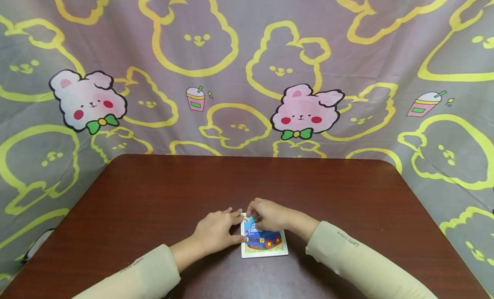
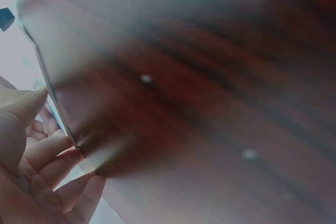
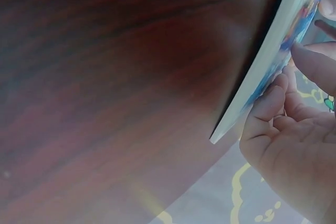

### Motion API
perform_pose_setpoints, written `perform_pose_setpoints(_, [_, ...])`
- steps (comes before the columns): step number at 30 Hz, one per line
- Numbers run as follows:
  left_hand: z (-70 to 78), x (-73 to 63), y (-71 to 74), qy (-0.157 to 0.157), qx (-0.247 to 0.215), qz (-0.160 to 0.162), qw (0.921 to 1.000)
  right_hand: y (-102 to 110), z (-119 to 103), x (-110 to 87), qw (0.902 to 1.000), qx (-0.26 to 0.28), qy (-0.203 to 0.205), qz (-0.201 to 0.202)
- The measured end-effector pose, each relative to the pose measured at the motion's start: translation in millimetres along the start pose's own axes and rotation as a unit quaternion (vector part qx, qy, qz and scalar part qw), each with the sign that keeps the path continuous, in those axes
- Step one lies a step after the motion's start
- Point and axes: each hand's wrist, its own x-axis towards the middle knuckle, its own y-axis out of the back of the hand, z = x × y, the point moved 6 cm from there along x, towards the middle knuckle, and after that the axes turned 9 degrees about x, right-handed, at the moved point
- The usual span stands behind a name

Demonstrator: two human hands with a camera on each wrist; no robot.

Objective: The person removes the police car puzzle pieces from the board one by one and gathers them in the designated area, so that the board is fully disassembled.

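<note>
A small picture board [image 1: 266,252] with a white border lies flat on the table, showing a blue vehicle with red wheels; it looks like a framed jigsaw puzzle. My left hand [image 1: 214,231] lies along its left side, thumb on the lower left border and straight fingers spread by the upper left corner. Over the upper part of the picture is my right hand [image 1: 272,215], fingers bent down, with the thumb and curled fingertips on the picture [image 3: 307,22] in the right wrist view. I cannot tell whether a piece is pinched between them.
The dark red-brown table [image 1: 173,183] has rounded far corners. Behind it and along both sides hangs a grey curtain [image 1: 231,89] with yellow outlines and pink rabbit faces.
</note>
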Motion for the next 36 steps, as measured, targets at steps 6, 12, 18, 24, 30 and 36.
perform_pose_setpoints(6, [-0.3,1.8,1.3,0.021,0.007,-0.013,0.9997,0.1,-3.1,1.9,0.9998,0.011,-0.015,-0.009])
perform_pose_setpoints(12, [1.0,3.0,2.3,0.036,0.006,-0.02,0.9991,0.9,-0.9,1.7,0.9993,0.027,-0.024,-0.008])
perform_pose_setpoints(18, [1.7,2.7,2.8,0.037,0.006,-0.018,0.9991,2.8,1.6,2.6,0.9994,0.034,-0.001,0.001])
perform_pose_setpoints(24, [0.3,2.0,2.8,0.039,0.0,-0.013,0.9992,5.3,2.5,6.8,0.9987,0.049,0.003,0.015])
perform_pose_setpoints(30, [-1.1,2.1,1.8,0.037,-0.002,-0.011,0.9993,6.1,2.8,9.6,0.9986,0.049,0.001,0.019])
perform_pose_setpoints(36, [-2.3,1.5,0.5,0.039,-0.004,-0.015,0.9991,6.6,4.6,7.5,0.9978,0.064,0.002,0.017])
